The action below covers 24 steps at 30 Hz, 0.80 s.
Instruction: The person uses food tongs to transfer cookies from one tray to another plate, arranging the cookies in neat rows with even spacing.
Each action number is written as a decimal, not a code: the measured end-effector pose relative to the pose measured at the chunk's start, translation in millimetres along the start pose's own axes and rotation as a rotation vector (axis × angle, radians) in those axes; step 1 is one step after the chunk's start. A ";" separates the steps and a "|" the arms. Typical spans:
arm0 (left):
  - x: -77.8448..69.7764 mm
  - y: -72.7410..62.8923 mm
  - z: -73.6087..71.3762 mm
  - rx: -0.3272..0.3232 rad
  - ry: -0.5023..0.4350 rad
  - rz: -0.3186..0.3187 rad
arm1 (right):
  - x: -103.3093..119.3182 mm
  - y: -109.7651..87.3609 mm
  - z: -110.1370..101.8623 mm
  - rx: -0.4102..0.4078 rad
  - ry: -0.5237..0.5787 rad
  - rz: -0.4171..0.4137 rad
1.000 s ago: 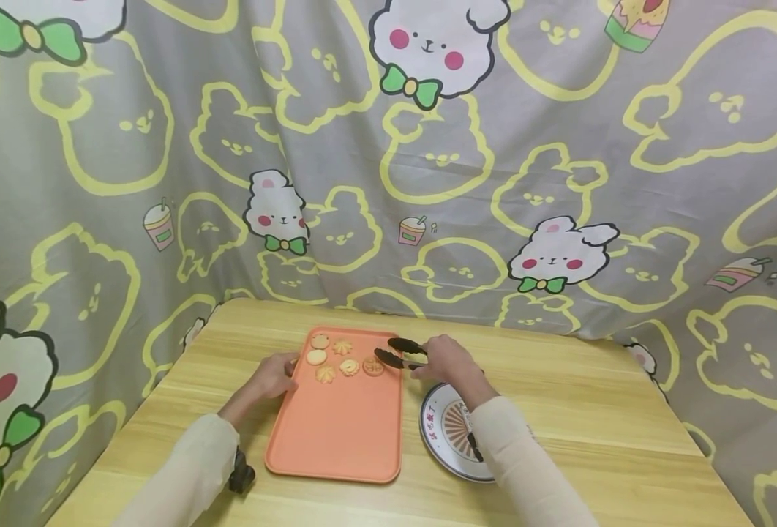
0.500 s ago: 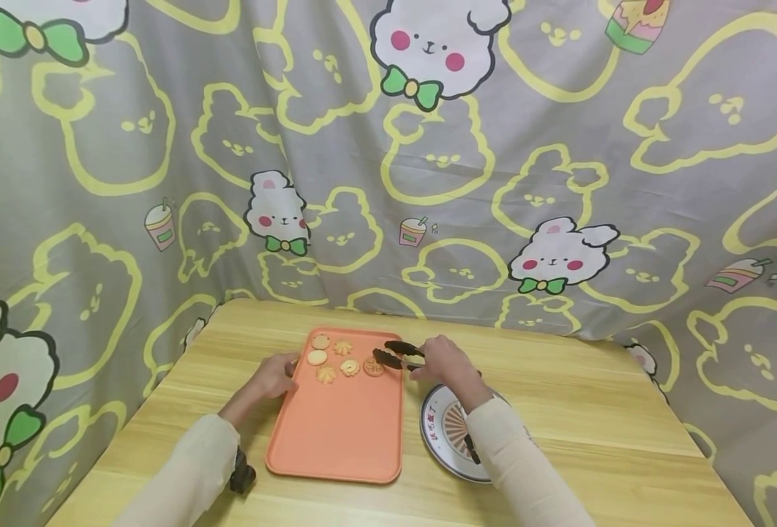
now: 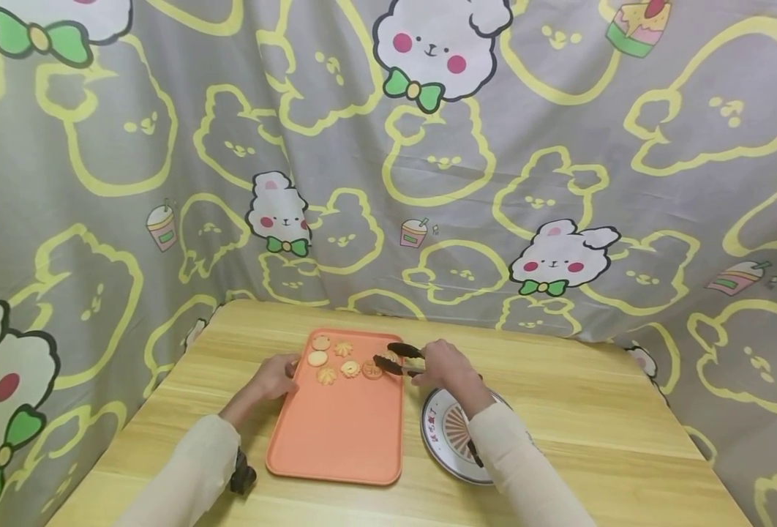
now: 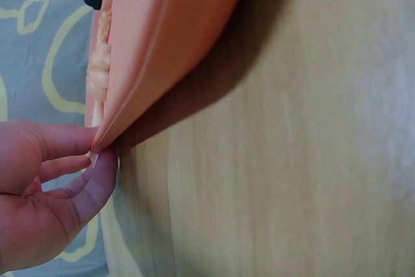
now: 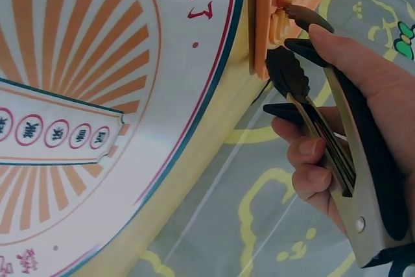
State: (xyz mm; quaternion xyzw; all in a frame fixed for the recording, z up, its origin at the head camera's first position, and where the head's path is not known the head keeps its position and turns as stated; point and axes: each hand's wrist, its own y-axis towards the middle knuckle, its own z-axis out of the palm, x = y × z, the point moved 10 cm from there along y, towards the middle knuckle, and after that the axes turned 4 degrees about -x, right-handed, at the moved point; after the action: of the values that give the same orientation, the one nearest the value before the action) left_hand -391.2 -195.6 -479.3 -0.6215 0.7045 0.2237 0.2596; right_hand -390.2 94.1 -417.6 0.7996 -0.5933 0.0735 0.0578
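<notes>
An orange tray lies on the table, with several cookies of round and flower shapes toward its far end, among them a flower cookie and a pale round cookie. At the tray's left edge my left hand pinches the rim between thumb and fingers. My right hand grips metal tongs with black tips. Those tips are spread at the tray's far right corner, around a cookie there. The lower tip overlaps a round patterned cookie in the head view.
A white plate with an orange ray pattern stands right of the tray, partly hidden under my right forearm. The wooden table reaches back to a grey curtain with cartoon prints. A black device sits at my left wrist.
The tongs' tips have spread slightly and shifted a little nearer to me, and a cookie now shows between them. My left hand keeps its grip on the tray.
</notes>
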 end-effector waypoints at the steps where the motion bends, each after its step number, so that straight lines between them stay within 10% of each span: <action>1: 0.2 0.2 0.5 0.002 -0.002 -0.003 | 0.8 -0.3 0.0 -0.001 -0.004 -0.002; 24: -1.5 -0.8 -0.1 0.001 0.032 0.015 | 1.0 -2.6 -4.9 -0.047 -0.053 -0.032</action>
State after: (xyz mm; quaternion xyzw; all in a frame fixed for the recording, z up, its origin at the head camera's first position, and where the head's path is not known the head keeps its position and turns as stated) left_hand -390.3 -194.6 -478.2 -0.6194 0.7133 0.2155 0.2470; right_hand -387.7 94.7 -412.6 0.8091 -0.5831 0.0375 0.0623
